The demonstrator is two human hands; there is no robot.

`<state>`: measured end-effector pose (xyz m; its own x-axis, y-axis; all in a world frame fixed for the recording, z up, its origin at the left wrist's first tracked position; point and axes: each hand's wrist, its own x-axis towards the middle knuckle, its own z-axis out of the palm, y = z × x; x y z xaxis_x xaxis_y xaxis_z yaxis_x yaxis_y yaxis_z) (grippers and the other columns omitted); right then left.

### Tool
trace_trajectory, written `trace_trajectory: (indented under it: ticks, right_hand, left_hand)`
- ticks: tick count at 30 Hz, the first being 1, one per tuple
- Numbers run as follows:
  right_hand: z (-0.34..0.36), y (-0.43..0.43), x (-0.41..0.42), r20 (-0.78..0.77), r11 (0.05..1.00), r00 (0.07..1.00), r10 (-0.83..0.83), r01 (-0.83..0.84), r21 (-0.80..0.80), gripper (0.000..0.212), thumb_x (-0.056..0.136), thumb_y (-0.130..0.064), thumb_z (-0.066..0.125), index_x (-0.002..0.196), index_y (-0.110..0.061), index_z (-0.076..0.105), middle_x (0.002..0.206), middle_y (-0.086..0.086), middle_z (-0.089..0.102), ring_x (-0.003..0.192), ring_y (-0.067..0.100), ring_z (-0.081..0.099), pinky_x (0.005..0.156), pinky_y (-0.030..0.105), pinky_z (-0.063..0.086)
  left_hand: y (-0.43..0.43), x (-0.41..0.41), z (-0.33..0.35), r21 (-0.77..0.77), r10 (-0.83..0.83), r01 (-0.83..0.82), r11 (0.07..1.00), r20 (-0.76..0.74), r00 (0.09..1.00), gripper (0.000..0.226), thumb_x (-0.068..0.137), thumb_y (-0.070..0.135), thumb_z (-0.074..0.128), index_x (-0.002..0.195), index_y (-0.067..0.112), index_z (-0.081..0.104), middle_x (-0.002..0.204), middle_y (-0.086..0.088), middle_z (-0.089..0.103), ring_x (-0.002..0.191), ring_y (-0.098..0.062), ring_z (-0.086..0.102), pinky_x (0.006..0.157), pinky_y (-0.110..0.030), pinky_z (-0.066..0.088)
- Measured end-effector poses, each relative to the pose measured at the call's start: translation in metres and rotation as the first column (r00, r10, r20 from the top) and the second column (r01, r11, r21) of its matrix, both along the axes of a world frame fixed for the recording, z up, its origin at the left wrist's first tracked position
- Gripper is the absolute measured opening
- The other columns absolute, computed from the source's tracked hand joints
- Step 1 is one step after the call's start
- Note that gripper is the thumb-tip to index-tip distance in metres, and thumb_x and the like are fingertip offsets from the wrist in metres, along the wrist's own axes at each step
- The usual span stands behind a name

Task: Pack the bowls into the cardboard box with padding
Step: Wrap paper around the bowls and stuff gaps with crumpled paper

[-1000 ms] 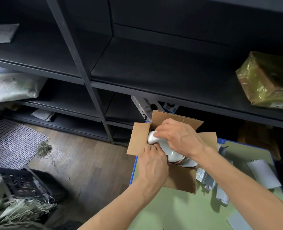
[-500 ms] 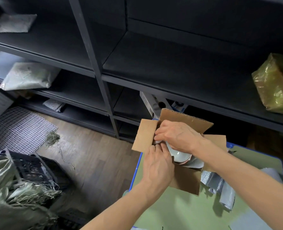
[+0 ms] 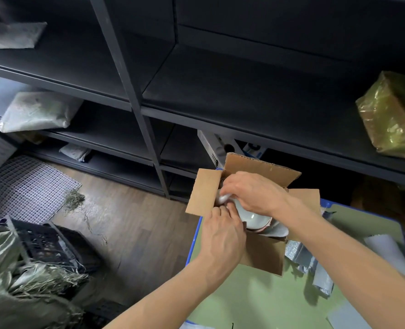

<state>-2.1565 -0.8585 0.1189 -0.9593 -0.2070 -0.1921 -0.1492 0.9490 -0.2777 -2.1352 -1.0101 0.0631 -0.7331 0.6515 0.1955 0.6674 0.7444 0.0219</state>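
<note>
At centre right of the frame, cardboard box point(image 3: 263, 255) with flaps open on the green table point(image 3: 256, 300), pale bowl point(image 3: 252, 216) inside. Over the box, right hand point(image 3: 256, 193), fingers curled, pinching white padding point(image 3: 223, 199) at the inner left wall. Just below, left hand point(image 3: 223, 236) at the near-left rim, fingertips tucked in beside the bowl; grip there impossible to tell. Silvery sheets point(image 3: 298, 252) just right of the box.

- Here's the cardboard box point(image 3: 263, 255): matt brown corrugated board.
- Inside the box, the bowl point(image 3: 251, 216): smooth, glossy pale glaze.
- Right of the box, padding point(image 3: 298, 252): crinkled silvery foil.
- Under the box, table point(image 3: 256, 300): matt green.
</note>
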Motion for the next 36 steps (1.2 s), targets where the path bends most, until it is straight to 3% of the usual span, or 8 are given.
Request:
trace_trajectory:
  ticks: [5, 8, 17, 23, 28, 31, 34, 36]
  right_hand:
    - [-0.003, -0.013, -0.004, -0.104, 0.989, 0.992, 0.074, -0.06, 0.135, 0.017, 0.096, -0.025, 0.055, 0.1, -0.029, 0.071, 0.1, -0.011, 0.068, 0.093, 0.015, 0.053, 0.08, 0.029, 0.045]
    - [-0.001, -0.006, 0.002, -0.106, 0.999, 0.994, -0.011, 0.015, 0.045, 0.015, 0.093, -0.021, 0.057, 0.098, -0.03, 0.067, 0.095, -0.013, 0.064, 0.089, 0.013, 0.05, 0.075, 0.027, 0.046]
    - [-0.021, -0.016, 0.004, -0.121, 0.995, 0.993, -0.001, 0.012, 0.096, 0.022, 0.096, -0.022, 0.054, 0.11, -0.022, 0.072, 0.112, -0.005, 0.066, 0.104, 0.015, 0.056, 0.086, 0.03, 0.052]
    - [-0.025, -0.005, 0.015, -0.258, 0.999, 0.966, -0.03, 0.036, 0.016, 0.019, 0.081, -0.015, 0.077, 0.097, -0.025, 0.077, 0.101, -0.009, 0.07, 0.089, 0.015, 0.061, 0.074, 0.027, 0.054]
    - [-0.034, -0.016, 0.007, -0.153, 0.998, 0.988, -0.02, 0.03, 0.062, 0.013, 0.086, -0.015, 0.067, 0.093, -0.021, 0.076, 0.097, -0.005, 0.069, 0.093, 0.015, 0.062, 0.077, 0.034, 0.056]
    - [-0.024, -0.016, 0.006, -0.104, 0.997, 0.995, -0.009, 0.017, 0.079, 0.019, 0.092, -0.018, 0.06, 0.1, -0.022, 0.077, 0.102, -0.008, 0.071, 0.101, 0.015, 0.06, 0.085, 0.034, 0.054]
    - [-0.015, -0.007, 0.016, -0.234, 0.996, 0.972, -0.022, 0.041, 0.08, 0.026, 0.079, -0.009, 0.07, 0.095, -0.027, 0.079, 0.1, -0.013, 0.074, 0.091, 0.019, 0.062, 0.076, 0.034, 0.056]
    - [-0.012, -0.003, 0.022, -0.213, 0.992, 0.977, -0.026, 0.051, 0.114, 0.034, 0.082, -0.011, 0.058, 0.1, -0.032, 0.078, 0.104, -0.018, 0.071, 0.09, 0.018, 0.057, 0.074, 0.033, 0.054]
  left_hand:
    - [-0.001, 0.0, -0.001, -0.023, -0.016, 0.016, 1.0, -0.003, 1.0, 0.057, 0.07, 0.047, 0.08, 0.105, 0.003, 0.074, 0.072, -0.006, 0.067, 0.062, -0.019, 0.059, 0.061, -0.029, 0.049]
    - [-0.003, 0.0, -0.003, 0.016, -0.023, 0.023, 1.0, 0.01, 1.0, 0.056, 0.072, 0.045, 0.078, 0.108, 0.004, 0.072, 0.072, -0.004, 0.065, 0.064, -0.019, 0.057, 0.061, -0.03, 0.047]
    - [-0.008, -0.001, -0.003, -0.015, -0.086, 0.085, 0.996, -0.041, 0.995, 0.045, 0.075, 0.045, 0.075, 0.102, 0.008, 0.075, 0.078, -0.003, 0.069, 0.069, -0.019, 0.06, 0.066, -0.03, 0.048]
    - [-0.009, 0.002, -0.005, -0.007, -0.071, 0.07, 0.997, -0.011, 0.997, 0.057, 0.081, 0.044, 0.068, 0.119, 0.001, 0.068, 0.086, -0.007, 0.069, 0.073, -0.02, 0.06, 0.068, -0.031, 0.048]
    - [-0.012, -0.001, 0.0, -0.023, -0.128, 0.127, 0.992, -0.061, 0.99, 0.041, 0.073, 0.043, 0.077, 0.096, 0.008, 0.076, 0.079, -0.004, 0.069, 0.068, -0.019, 0.059, 0.065, -0.031, 0.046]
    - [-0.014, -0.001, 0.0, -0.012, -0.128, 0.128, 0.992, -0.044, 0.991, 0.05, 0.075, 0.044, 0.076, 0.106, 0.005, 0.074, 0.08, -0.004, 0.068, 0.068, -0.019, 0.058, 0.067, -0.03, 0.044]
    - [-0.016, 0.0, -0.002, 0.021, -0.123, 0.122, 0.992, 0.022, 0.992, 0.058, 0.078, 0.042, 0.072, 0.12, 0.002, 0.067, 0.078, -0.002, 0.064, 0.068, -0.019, 0.056, 0.064, -0.03, 0.045]
    - [-0.018, 0.001, -0.003, 0.023, -0.134, 0.133, 0.991, 0.051, 0.99, 0.058, 0.075, 0.039, 0.071, 0.122, 0.003, 0.067, 0.08, -0.002, 0.064, 0.07, -0.019, 0.056, 0.066, -0.029, 0.045]
